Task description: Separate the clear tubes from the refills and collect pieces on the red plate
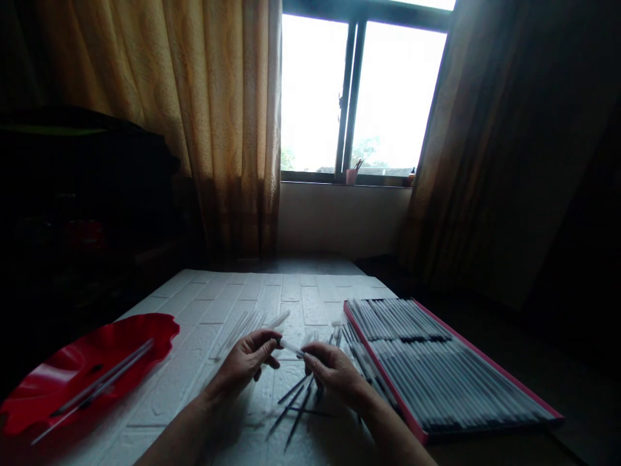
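My left hand (250,359) pinches the dark end of a short, clear pen-like piece (291,348). The other end of that piece is between the closed fingertips of my right hand (330,369), so both hands hold it over the table. Below them, several thin dark rods (295,411) that look like pen refills lie crossed on the white surface. Beyond my left hand lie several clear tubes (245,323). More thin dark sticks (356,349) lie beside my right hand, partly hidden by it.
A pink-edged box (422,424) on the right holds two rows of pens (451,378). On the left, a red wavy-rimmed dish (33,388) carries a few pens (111,375). The table (204,294) has a white brick-pattern cover. A cup (351,176) stands on the windowsill.
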### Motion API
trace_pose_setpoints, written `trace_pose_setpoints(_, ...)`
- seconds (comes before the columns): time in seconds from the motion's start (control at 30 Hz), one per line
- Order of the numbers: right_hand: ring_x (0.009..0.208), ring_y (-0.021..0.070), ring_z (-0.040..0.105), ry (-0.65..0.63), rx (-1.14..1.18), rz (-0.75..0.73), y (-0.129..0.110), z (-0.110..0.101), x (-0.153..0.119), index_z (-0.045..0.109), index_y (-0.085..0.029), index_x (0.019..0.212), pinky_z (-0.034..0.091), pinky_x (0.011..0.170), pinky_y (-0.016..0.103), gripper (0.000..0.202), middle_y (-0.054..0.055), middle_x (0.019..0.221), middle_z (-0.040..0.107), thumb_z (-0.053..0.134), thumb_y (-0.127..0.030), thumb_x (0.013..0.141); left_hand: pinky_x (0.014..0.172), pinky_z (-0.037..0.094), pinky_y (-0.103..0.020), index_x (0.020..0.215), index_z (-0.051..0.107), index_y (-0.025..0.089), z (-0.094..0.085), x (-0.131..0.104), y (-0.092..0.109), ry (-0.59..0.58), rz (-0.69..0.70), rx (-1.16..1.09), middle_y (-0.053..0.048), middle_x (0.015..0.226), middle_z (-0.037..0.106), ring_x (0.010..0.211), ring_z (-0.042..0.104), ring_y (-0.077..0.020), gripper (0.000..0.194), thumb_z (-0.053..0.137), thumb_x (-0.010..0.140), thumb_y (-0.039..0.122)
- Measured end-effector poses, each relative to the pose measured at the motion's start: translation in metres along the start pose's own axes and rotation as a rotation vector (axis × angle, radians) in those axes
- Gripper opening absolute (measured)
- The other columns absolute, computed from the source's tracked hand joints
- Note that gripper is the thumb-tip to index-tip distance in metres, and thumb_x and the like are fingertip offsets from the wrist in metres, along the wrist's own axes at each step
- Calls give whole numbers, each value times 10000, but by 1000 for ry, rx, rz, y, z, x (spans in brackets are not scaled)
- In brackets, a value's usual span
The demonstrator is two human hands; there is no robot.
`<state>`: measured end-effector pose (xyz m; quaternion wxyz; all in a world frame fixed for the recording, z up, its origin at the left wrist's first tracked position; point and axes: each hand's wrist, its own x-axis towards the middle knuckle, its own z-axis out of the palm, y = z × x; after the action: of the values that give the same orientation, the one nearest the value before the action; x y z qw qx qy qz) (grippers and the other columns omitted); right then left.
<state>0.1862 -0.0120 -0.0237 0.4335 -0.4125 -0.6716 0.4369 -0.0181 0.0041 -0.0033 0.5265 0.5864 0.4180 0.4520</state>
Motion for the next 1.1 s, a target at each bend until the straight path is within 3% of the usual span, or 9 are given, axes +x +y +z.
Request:
trace_pose_setpoints(0.3,580,131,539,21,-141,-74,4,-2,1,674,-170,820,402,565,237,256,-5,618,589,586,-409,795,330,281,-163,864,675,166,-2,0,-2,6,88,86,-53,801,702,533,628,-138,467,727,633,569)
trace_pose_setpoints(0.63,595,134,543,34,-203,-85,6,-1,0,679,-170,837,409,576,237,228,-1,637,608,570,-368,803,344,301,-174,849,691,173,-2,-2,-1,25,108,127,-47,813,702,521,600,-121,416,721,645,534)
trace_pose_setpoints(1.1,562,128,543,22,-184,-74,2,-2,0,690,-171,819,404,557,232,240,-5,600,606,568,-377,802,353,257,-162,938,672,163,-8,6,-12,-27,-138,64,-107,885,744,576,697,-187,583,697,589,629)
